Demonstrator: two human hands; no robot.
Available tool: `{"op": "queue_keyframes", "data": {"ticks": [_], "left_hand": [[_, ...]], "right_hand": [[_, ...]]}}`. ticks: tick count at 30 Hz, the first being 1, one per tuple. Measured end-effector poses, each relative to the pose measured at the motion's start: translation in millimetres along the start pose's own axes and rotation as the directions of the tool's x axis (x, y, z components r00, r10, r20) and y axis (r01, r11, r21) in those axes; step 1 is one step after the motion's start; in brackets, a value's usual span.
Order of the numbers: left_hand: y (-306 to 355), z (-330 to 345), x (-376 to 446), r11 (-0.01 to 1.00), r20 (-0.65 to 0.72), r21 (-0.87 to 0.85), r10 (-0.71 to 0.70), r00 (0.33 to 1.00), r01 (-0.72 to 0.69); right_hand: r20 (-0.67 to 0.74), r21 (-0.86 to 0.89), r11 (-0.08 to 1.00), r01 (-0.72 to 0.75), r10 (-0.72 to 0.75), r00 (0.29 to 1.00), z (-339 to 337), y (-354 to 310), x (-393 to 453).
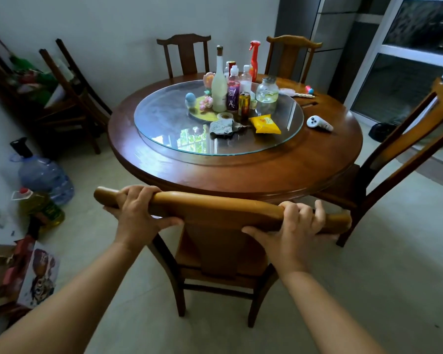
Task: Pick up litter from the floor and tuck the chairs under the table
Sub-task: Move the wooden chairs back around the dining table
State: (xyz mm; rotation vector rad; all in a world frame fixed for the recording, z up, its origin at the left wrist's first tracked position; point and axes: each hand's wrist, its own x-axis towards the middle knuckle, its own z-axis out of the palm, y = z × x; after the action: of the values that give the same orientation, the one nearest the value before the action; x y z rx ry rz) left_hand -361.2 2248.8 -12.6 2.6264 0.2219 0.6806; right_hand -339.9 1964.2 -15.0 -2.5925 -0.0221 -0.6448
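Gripping the curved top rail of the light-brown wooden chair were both hands: left hand near the rail's left end, fingers curled over the top and thumb beneath; right hand near its right end, curled the same way. Stood between the two wrists, seat partly under the near edge of the round dark-wood table. Angled against the table's right side, a second wooden chair. Crowded onto the glass turntable, bottles and a yellow packet.
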Motion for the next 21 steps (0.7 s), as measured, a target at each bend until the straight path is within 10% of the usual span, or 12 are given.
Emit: {"op": "queue_keyframes", "data": {"ticks": [21], "left_hand": [[71,27,-27,0.994,0.038,-0.050,-0.099,0.994,0.101]], "right_hand": [[0.227,0.079,0.997,-0.018,0.000,0.974,-20,67,37]]}}
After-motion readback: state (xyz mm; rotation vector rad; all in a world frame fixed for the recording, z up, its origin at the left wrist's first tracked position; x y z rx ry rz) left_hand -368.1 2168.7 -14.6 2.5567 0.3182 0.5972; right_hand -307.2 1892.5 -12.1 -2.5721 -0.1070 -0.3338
